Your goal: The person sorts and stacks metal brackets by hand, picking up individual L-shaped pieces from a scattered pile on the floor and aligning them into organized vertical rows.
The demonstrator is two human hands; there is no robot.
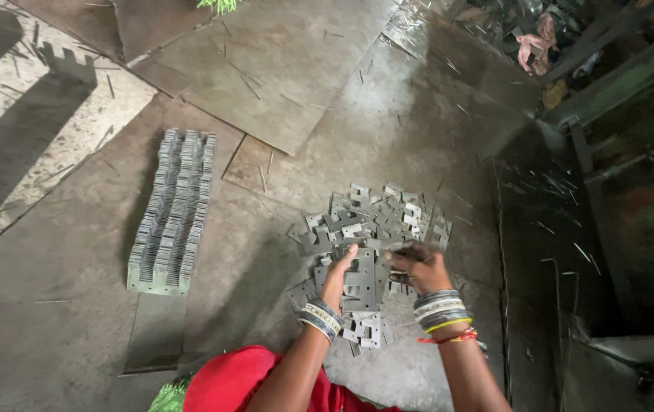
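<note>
I see left hand (338,276) and right hand (418,267) clamping a stack of metal plates (362,281) over the loose pile (373,217); stacked rows (174,210) lie apart.

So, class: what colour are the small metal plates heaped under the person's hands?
Dull grey, bare metal. The loose heap of plates shows it best in the head view.

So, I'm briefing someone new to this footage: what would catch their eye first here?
Most likely the loose heap of small grey metal plates at the centre of the floor, with the left hand and right hand holding a small stack of plates between them. Next, the long neat row of stacked plates lying to the left on the metal sheet floor.
</note>
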